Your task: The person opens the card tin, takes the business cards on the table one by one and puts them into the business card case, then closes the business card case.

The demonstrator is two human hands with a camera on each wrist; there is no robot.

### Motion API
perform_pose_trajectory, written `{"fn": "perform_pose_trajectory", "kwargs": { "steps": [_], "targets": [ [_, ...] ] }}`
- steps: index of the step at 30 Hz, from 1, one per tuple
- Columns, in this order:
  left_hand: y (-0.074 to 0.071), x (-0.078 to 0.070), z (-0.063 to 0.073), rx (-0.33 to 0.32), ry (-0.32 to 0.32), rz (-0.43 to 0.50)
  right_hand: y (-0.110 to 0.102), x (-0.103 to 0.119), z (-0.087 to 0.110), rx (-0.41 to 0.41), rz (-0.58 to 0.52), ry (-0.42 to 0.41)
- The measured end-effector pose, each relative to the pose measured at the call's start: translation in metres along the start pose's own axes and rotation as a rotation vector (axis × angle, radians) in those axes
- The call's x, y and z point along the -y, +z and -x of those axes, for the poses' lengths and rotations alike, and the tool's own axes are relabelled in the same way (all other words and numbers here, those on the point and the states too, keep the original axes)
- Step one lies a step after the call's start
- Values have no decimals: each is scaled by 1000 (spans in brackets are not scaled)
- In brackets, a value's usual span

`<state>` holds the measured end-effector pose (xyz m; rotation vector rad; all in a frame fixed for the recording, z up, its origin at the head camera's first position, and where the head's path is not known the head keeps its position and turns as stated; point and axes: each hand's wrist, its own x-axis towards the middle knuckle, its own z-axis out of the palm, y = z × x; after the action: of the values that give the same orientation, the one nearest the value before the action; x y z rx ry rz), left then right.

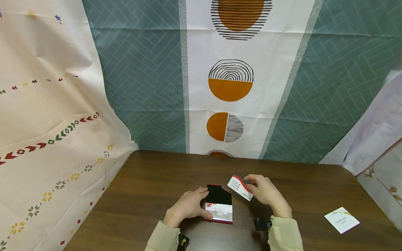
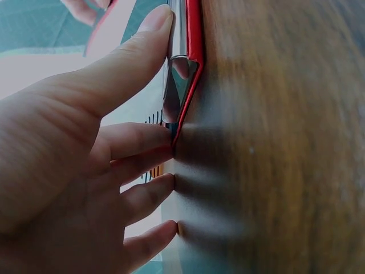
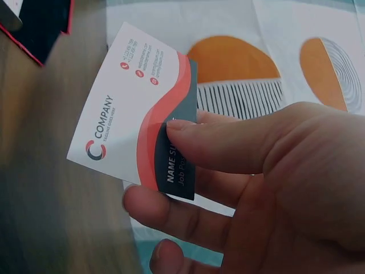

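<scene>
A card case [image 1: 218,204] lies on the table with its black-lined flap folded back, showing red edges and a silver metal tray. Inside sits a white card with pink print [image 1: 218,208]. My left hand [image 1: 187,206] rests at the case's left side. In the left wrist view its thumb [image 2: 157,20] presses the silver edge, while the other fingers reach down to the flap and tabletop. My right hand [image 1: 264,190] pinches a business card [image 3: 131,114], white, red and dark grey, between thumb and fingers. This card is held tilted, above and right of the case.
A square white card [image 1: 341,220] with a gold-green corner lies at the right on the brown wooden table [image 1: 150,181]. Patterned cloths [image 1: 144,69] hang behind the table and down its left side. Dark straps show at both wrists.
</scene>
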<state>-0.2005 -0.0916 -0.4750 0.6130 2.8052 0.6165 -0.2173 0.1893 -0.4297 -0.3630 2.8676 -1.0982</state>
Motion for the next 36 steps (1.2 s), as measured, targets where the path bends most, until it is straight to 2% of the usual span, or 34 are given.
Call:
{"fn": "perform_pose_trajectory", "kwargs": {
  "steps": [7,15,21,29,36],
  "targets": [
    [-2,-1,0,-3,7,-3,15,10,-6,3,75,-29],
    [-1,-1,1,0,-1,0,34,22,-8,23,70,-85],
    [-2,-1,0,-3,1,11,43,30,-9,78,66,-131],
    [-1,-1,-1,-11,10,16,50,30,-12,111,75,-177],
    [-1,1,-1,-22,26,24,55,30,-15,109,81,-213]
  ]
}}
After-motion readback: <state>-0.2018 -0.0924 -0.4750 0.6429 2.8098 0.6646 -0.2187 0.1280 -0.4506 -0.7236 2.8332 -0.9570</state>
